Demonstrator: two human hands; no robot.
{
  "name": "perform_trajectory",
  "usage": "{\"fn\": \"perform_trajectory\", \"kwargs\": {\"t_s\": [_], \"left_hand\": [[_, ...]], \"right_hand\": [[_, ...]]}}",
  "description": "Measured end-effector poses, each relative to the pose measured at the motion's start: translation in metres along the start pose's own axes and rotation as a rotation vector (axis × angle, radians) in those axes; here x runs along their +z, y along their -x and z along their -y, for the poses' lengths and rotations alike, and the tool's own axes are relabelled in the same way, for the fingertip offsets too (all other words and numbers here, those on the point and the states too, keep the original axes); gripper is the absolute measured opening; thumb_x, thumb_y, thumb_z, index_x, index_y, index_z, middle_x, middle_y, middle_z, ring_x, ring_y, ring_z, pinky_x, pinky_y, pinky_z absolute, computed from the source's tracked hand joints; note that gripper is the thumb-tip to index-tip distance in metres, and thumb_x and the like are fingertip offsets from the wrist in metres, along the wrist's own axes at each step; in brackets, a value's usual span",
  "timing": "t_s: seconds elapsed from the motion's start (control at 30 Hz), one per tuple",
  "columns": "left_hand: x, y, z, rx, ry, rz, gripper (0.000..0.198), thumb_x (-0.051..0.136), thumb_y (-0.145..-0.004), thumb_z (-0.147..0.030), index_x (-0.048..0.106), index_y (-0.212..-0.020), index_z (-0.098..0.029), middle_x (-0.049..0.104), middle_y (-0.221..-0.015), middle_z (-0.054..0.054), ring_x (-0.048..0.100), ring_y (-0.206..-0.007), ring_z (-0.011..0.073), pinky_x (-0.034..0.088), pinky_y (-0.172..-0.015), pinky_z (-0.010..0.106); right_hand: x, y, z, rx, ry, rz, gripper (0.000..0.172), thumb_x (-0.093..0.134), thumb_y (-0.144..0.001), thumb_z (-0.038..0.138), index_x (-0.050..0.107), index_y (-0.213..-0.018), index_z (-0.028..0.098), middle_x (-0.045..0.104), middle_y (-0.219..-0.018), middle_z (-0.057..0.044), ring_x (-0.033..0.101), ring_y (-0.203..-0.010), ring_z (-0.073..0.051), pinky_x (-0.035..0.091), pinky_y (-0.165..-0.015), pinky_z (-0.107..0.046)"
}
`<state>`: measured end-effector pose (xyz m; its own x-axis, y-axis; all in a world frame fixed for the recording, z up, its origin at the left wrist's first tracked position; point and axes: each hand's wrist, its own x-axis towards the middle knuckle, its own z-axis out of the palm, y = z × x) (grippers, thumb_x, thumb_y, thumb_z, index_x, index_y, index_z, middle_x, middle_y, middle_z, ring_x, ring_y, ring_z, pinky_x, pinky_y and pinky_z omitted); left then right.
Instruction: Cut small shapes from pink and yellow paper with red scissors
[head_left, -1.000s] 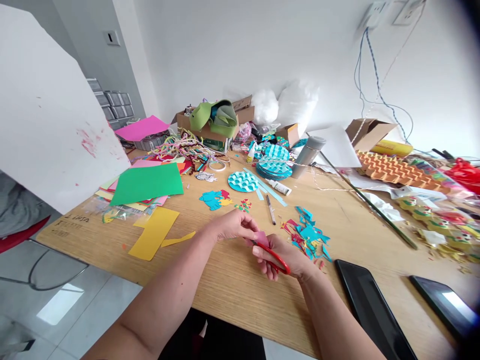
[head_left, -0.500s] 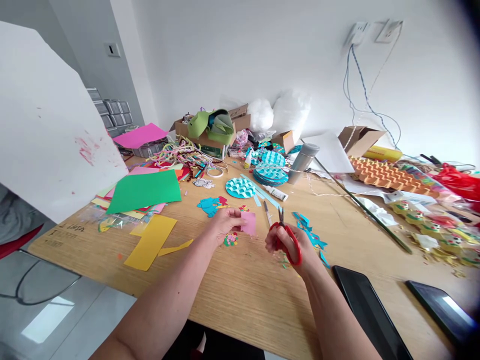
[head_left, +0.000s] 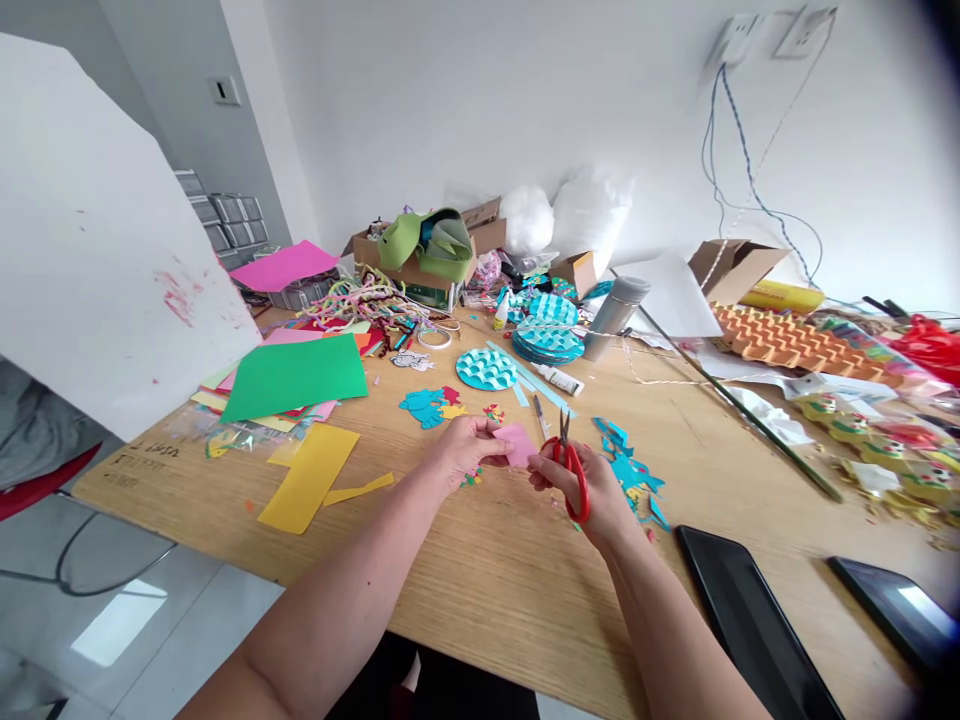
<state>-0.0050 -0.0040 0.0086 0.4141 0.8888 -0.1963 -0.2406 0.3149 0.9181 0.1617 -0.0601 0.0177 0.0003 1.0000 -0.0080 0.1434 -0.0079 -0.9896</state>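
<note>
Pinching pink paper (head_left: 517, 445) in closed fingertips of L hand (head_left: 466, 450), w/ red scissors (head_left: 573, 462) in curled fingers of R hand (head_left: 600, 492), pointed far, prob. keeping blades off paper.

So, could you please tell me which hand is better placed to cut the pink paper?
Probably the right hand: it holds the red scissors close by the pink paper, which the left hand pinches.

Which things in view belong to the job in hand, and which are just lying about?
In the job:
red-handled scissors, in the right hand
pink paper, in the left hand

Probably lying about:
green paper sheet
grey bottle
green stick
</note>
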Motion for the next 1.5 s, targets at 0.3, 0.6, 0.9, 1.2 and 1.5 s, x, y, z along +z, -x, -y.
{"fn": "perform_trajectory", "kwargs": {"t_s": [0.3, 0.6, 0.9, 1.2, 1.5], "left_hand": [[-0.001, -0.001, 0.003, 0.014, -0.032, 0.024, 0.04, 0.085, -0.049, -0.037, 0.066, -0.072, -0.011, 0.07, -0.069, 0.007, 0.063, -0.059, 0.0136, 0.051, -0.066, 0.028], [-0.012, -0.007, -0.013, 0.199, -0.243, -0.197, 0.006, 0.07, -0.066, -0.013, 0.07, -0.073, -0.014, 0.072, -0.077, 0.007, 0.063, -0.07, 0.0128, 0.047, -0.065, 0.022], [0.002, -0.003, -0.011, 0.221, -0.322, -0.102, 0.03, 0.081, -0.06, -0.031, 0.07, -0.082, -0.015, 0.07, -0.077, 0.006, 0.062, -0.071, 0.0152, 0.047, -0.066, 0.025], [0.004, 0.003, -0.002, 0.022, -0.161, -0.056, 0.018, 0.08, -0.054, -0.017, 0.065, -0.066, -0.015, 0.065, -0.061, 0.002, 0.059, -0.055, 0.0122, 0.042, -0.051, 0.021], [-0.018, -0.004, -0.028, 0.155, 0.389, -0.379, 0.019, 0.075, -0.054, -0.014, 0.061, -0.067, -0.015, 0.065, -0.068, 0.002, 0.06, -0.063, 0.0117, 0.044, -0.053, 0.02]], "right_hand": [[-0.002, -0.002, -0.005, 0.004, -0.059, -0.082, 0.025, 0.077, -0.068, 0.035, 0.059, -0.069, 0.018, 0.063, -0.057, 0.001, 0.056, -0.054, -0.014, 0.042, -0.052, -0.024], [-0.013, -0.007, -0.011, -0.1, -0.249, -0.219, 0.026, 0.078, -0.068, 0.034, 0.059, -0.07, 0.017, 0.061, -0.056, 0.002, 0.055, -0.053, -0.012, 0.043, -0.051, -0.022], [-0.001, -0.001, 0.001, -0.022, -0.002, 0.051, 0.026, 0.076, -0.069, 0.035, 0.057, -0.068, 0.016, 0.061, -0.056, 0.001, 0.054, -0.051, -0.012, 0.039, -0.049, -0.022], [-0.003, -0.004, -0.007, -0.012, 0.0, -0.024, 0.027, 0.075, -0.07, 0.037, 0.057, -0.072, 0.018, 0.062, -0.057, 0.001, 0.054, -0.053, -0.013, 0.039, -0.05, -0.023], [-0.002, -0.004, -0.013, -0.203, 0.218, -0.044, 0.012, 0.063, -0.078, 0.028, 0.055, -0.079, 0.02, 0.068, -0.083, -0.007, 0.063, -0.074, -0.02, 0.051, -0.067, -0.032]]}}
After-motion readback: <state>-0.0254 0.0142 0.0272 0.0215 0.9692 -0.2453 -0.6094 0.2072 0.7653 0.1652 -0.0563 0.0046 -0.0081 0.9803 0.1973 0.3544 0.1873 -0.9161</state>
